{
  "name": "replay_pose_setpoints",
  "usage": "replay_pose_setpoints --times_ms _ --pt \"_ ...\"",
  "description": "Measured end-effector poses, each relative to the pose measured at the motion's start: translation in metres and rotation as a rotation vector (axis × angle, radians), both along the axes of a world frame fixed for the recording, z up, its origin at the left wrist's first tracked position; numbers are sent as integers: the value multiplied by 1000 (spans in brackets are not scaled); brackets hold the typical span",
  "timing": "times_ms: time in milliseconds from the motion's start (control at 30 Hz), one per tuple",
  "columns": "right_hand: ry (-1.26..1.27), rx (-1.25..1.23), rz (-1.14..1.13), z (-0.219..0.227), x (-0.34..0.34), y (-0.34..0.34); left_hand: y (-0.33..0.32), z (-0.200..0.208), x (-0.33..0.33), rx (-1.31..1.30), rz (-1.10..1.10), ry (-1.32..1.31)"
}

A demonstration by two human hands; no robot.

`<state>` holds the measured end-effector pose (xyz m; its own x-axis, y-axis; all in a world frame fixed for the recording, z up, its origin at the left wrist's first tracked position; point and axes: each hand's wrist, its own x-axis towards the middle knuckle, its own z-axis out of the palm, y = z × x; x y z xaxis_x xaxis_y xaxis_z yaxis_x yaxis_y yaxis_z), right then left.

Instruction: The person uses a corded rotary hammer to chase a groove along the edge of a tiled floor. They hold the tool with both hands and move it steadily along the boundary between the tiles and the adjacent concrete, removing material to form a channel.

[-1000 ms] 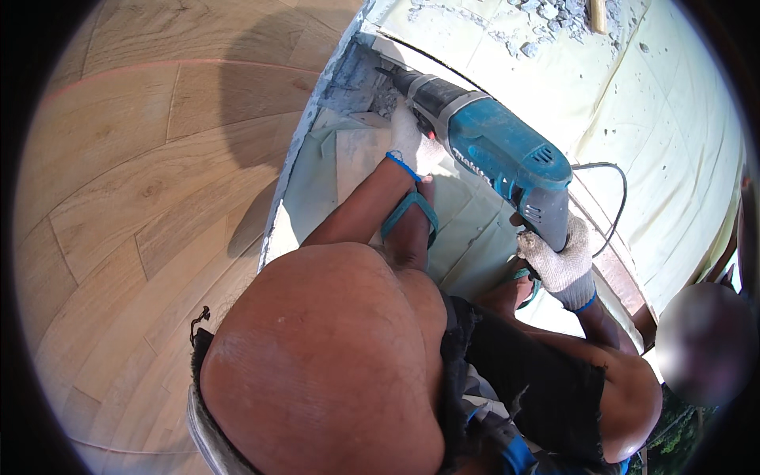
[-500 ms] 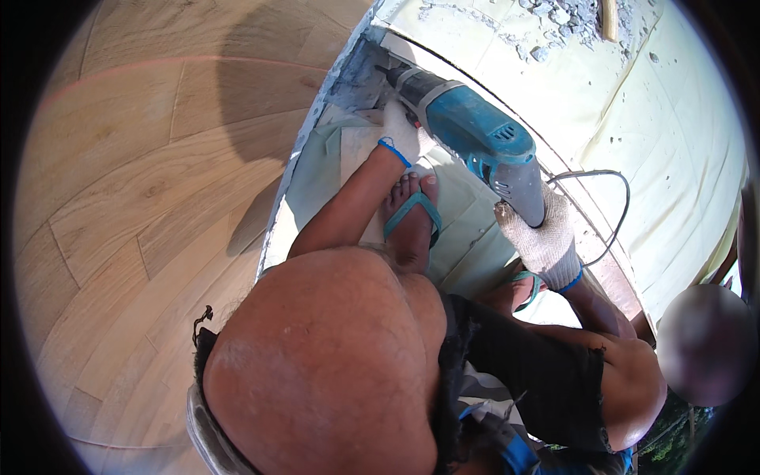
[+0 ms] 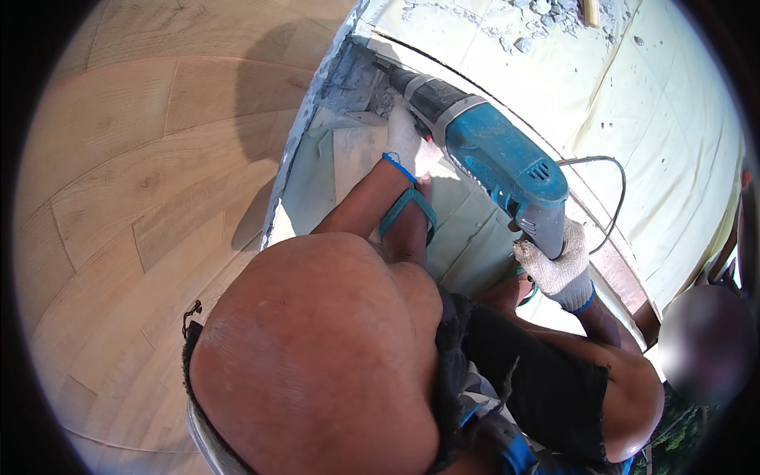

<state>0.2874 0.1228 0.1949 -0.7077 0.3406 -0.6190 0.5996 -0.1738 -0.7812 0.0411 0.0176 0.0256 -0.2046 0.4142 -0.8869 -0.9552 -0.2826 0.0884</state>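
I judge the drill [image 3: 503, 150] heavy, rigid, best held by the handle [image 3: 544, 224] inside the right hand's [image 3: 560, 269] gripping fingers; left hand's [image 3: 406, 141] closure I can't tell.

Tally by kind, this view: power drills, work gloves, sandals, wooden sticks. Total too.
Power drill: 1
Gloves: 2 (left glove, right glove)
Sandals: 2 (left sandal, right sandal)
Wooden stick: 1
Total: 6
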Motion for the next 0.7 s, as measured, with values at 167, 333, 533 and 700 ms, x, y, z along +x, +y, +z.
replay_pose_setpoints --times_ms 167,333,533,700 --pt "-34 70 26 13 -1 -2 -3 -28 -1 -6 -182 356" --pt "43 161 30 6 -16 -8 -22 -64 -13 66 -163 422" --pt "67 146 58 -7 -42 -14 -27 -54 -31 -49 -71 317" --pt "30 162 44 -12 -46 -8 -31 -85 -32 42 -130 322"
